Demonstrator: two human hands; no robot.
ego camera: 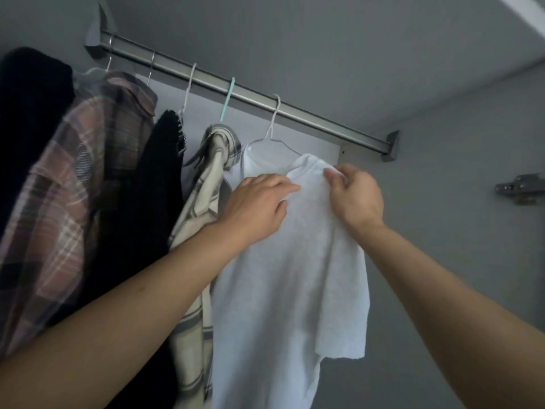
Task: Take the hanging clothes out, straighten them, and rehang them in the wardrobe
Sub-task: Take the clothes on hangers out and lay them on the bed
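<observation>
A white T-shirt (292, 278) hangs on a white wire hanger (272, 134) from the metal rail (309, 112), the rightmost garment. My left hand (256, 206) lies on the shirt's left shoulder, fingers curled into the cloth near the collar. My right hand (355, 194) pinches the shirt's right shoulder fabric between thumb and fingers. To the left hang a cream checked shirt (197, 228) on a teal hanger (227, 98), a black knit garment (160, 184), a pink plaid shirt (73, 184) and a black garment (32, 113).
The grey wardrobe back wall and right side wall (457, 216) enclose the space. A metal hinge (520, 187) sits on the right wall. The rail ends in a bracket (390, 146) at the right, with a bare stretch between it and the white hanger.
</observation>
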